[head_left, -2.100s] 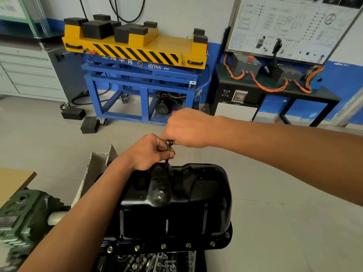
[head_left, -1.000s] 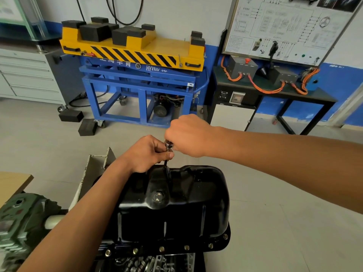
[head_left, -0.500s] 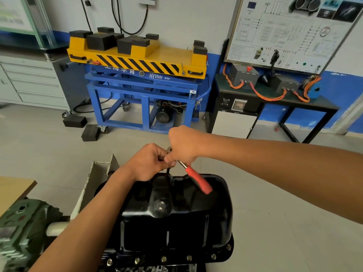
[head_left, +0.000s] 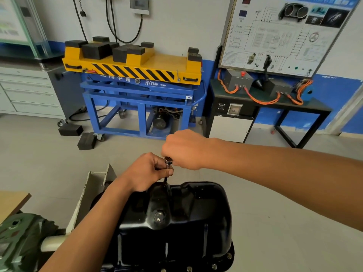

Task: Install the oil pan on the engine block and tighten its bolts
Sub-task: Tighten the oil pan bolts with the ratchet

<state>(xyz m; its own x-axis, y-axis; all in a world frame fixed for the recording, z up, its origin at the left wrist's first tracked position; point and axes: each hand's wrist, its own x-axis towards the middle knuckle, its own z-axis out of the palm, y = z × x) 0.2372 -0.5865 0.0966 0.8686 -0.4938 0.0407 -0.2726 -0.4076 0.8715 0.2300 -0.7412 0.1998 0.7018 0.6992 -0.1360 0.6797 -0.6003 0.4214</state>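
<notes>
Two hands' fingers (head_left: 157, 164) grasp the ratchet (head_left: 168, 160), left hand (head_left: 143, 173) below right hand (head_left: 183, 150), just above the oil pan (head_left: 188, 214).

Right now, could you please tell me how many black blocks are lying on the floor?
2. The first block lies left of the blue stand; the second block lies beside it, nearer us. Others may be hidden behind the stand.
</notes>
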